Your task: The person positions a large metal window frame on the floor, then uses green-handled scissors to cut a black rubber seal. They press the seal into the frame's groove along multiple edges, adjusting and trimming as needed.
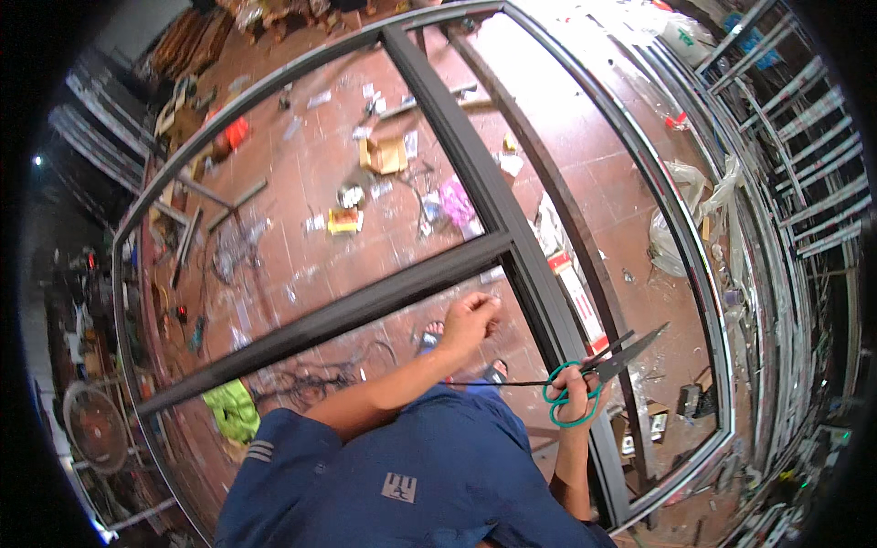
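Observation:
My right hand grips a pair of scissors with teal-green loop handles, their dark blades spread apart and pointing up to the right. A thin black strip runs leftward from that hand across the front of my body; whether the fingers pinch it is hard to tell. My left hand hovers just below the crossbar of a large dark metal frame, its fingers curled together. Whatever lies in them, if anything, is hidden. Beside my right hand passes the frame's long upright bar.
Beneath the frame, an open cardboard box, a yellow box and a pink plastic bag lie on the red tiled floor. Metal profiles are stacked at the right. A round fan stands at the left, near a lime-green cloth.

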A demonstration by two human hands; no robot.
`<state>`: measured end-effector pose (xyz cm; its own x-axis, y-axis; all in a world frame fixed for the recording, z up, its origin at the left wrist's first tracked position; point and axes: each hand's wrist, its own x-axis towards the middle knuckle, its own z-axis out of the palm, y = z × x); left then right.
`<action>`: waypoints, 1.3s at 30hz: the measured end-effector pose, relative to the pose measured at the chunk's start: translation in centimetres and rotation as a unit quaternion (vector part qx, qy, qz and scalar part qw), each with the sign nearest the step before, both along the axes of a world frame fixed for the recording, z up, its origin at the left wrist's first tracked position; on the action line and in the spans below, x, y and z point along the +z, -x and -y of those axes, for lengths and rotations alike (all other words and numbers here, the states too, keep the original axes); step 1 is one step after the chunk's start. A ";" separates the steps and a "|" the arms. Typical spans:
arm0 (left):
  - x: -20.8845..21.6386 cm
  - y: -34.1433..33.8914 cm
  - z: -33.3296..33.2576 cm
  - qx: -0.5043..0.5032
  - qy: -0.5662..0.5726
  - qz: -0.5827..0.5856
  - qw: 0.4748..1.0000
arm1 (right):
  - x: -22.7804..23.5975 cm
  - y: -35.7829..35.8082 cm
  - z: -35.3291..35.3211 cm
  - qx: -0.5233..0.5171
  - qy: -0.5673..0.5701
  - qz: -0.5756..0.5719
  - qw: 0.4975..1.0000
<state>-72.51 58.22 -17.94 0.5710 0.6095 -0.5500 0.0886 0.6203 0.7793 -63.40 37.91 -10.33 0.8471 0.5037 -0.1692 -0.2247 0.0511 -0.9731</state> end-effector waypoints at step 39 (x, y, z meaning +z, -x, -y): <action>-6.3 -10.3 3.9 0.333 -0.307 -0.125 0.883 | -4.6 -3.9 6.1 0.212 -0.006 -0.010 0.977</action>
